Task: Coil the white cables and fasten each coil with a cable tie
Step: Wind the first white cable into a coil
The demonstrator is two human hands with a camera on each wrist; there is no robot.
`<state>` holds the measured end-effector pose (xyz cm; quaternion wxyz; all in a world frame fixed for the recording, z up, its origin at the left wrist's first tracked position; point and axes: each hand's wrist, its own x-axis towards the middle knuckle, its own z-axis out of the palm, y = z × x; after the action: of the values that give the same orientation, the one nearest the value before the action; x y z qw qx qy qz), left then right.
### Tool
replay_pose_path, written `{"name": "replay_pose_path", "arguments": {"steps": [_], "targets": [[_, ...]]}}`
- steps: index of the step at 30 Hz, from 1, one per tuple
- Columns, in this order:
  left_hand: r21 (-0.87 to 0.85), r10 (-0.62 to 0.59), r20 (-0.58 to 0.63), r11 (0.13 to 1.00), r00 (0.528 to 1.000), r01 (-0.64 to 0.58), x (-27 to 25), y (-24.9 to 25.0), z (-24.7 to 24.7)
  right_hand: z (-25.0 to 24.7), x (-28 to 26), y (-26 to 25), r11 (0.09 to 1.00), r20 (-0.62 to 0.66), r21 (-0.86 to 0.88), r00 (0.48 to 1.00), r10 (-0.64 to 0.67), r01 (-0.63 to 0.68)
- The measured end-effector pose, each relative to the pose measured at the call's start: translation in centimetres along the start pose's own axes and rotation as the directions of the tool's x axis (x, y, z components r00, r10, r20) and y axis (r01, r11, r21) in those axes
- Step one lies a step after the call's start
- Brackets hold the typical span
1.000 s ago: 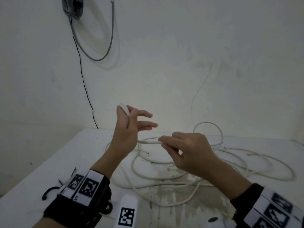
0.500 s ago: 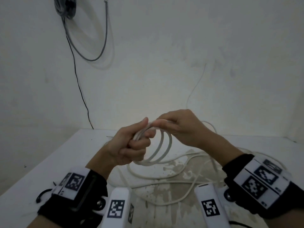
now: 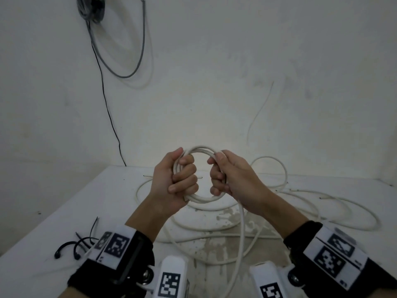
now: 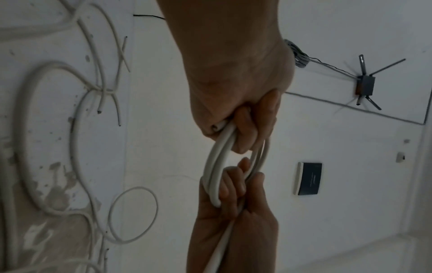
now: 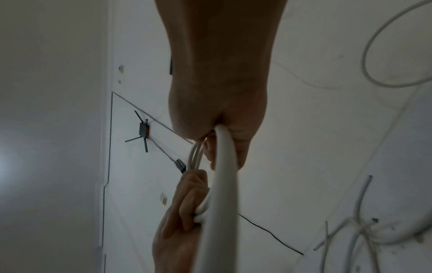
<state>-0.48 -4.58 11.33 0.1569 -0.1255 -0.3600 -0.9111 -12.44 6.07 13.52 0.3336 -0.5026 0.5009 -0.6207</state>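
- I saw the left hand (image 3: 171, 179) wrapped round the left side of the white cable coil (image 3: 200, 149), fingers curled tight on its strands.
- The right hand (image 3: 231, 178) gripped the coil's opposite side.
- The coil hung between both hands, raised above the tabletop (image 3: 64, 211).
- Its loose tail (image 3: 242, 229) dropped beneath the right hand.
- Black cable ties (image 3: 71, 247) lay below-left of the left hand.
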Motion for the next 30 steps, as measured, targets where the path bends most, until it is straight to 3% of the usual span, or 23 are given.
{"name": "replay_pose_path", "arguments": {"steps": [7, 16, 27, 30], "targets": [[0.047, -0.041, -0.049, 0.998, 0.998, 0.043, -0.2, 0.0, 0.6, -0.2, -0.3, 0.7, 0.997, -0.074, -0.038, 0.994, -0.075, 0.072], [-0.044, -0.190, 0.064, 0.980, 0.980, 0.193, -0.5, -0.2, 0.4, -1.2, 0.0, 0.2, 0.956, -0.212, -0.286, 0.968, -0.134, 0.070], [-0.024, -0.271, 0.087, 0.961, 0.959, 0.274, -0.9, -0.7, 0.2, -2.4, 0.3, 0.1, 0.975, -0.306, -0.207, 0.942, -0.141, 0.078], [-0.039, -0.258, 0.080, 0.964, 0.963, 0.262, -1.0, -0.6, 0.4, -3.2, 0.4, 0.0, 0.964, -0.262, -0.260, 0.957, -0.127, 0.057]]}}
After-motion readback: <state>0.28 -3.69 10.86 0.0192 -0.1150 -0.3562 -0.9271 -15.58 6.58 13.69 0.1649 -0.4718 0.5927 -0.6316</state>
